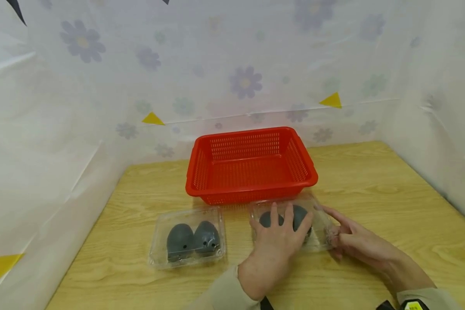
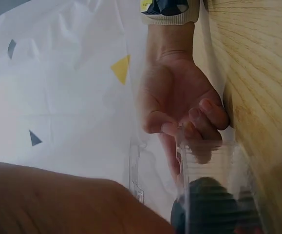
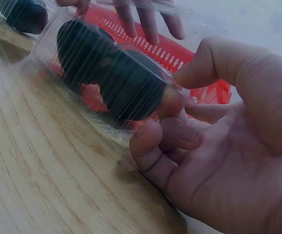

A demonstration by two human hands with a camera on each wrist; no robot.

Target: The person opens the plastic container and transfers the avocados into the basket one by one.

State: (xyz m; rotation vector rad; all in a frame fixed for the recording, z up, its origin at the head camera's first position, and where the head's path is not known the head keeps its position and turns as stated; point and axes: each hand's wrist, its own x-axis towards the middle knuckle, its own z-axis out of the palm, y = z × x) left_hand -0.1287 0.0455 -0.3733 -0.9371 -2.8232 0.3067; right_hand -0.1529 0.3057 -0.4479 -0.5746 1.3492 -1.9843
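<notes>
A clear plastic box (image 1: 321,239) with two dark, rounded things (image 1: 271,218) inside lies in front of the red basket. My left hand (image 1: 273,245) is spread over it, fingers straight and pointing away, fingertips above the dark things. My right hand (image 1: 362,245) grips the box's right end; in the right wrist view its thumb and curled fingers (image 3: 179,134) pinch the corner. A strip of clear plastic (image 2: 135,170) stands apart from the box wall in the left wrist view. The left palm is hidden.
To the left sits a second clear box (image 1: 156,245) holding two dark rounded things with small holes. Behind both boxes stands a red basket (image 1: 252,189) with slotted walls. Flowered sheeting (image 1: 197,77) encloses the wooden table (image 1: 372,189) at the back and sides.
</notes>
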